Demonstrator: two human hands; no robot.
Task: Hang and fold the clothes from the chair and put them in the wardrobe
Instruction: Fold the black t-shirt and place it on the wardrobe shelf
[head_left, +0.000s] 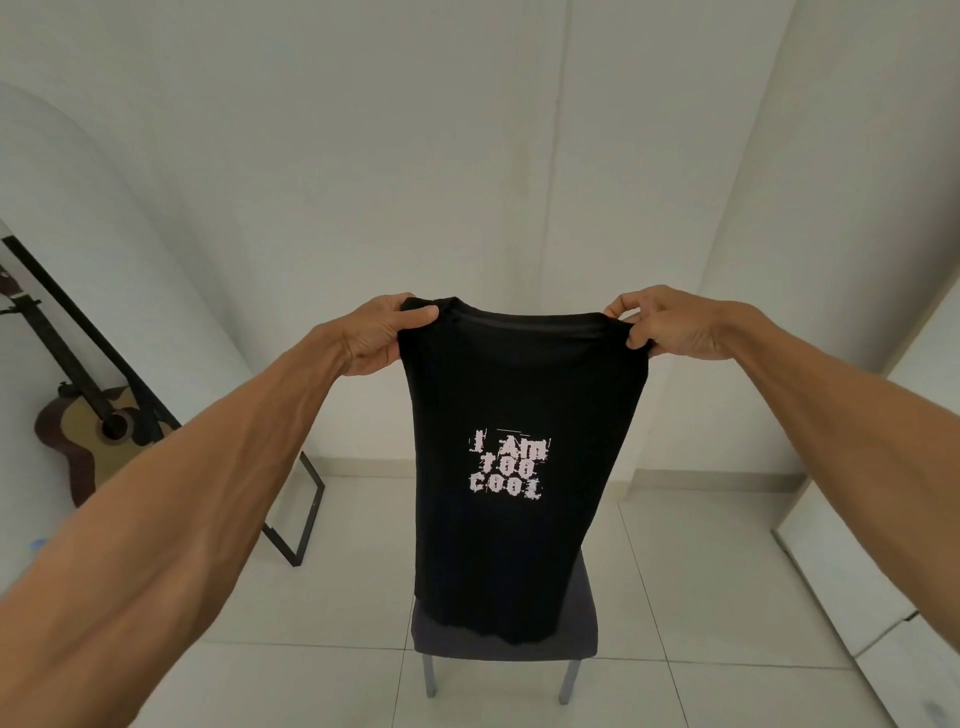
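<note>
Black T-shirt (524, 415) | held up over grey chair (582, 618), hem at seat | we pinch shoulders: left hand (382, 335), right hand (662, 325) | risk: sleeves tucked behind, uneven fold; one pinch slipping drops it.

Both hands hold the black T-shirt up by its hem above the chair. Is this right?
Not quite. In the head view the left hand and right hand grip the black T-shirt by its shoulders, not its hem, above the chair.
</note>
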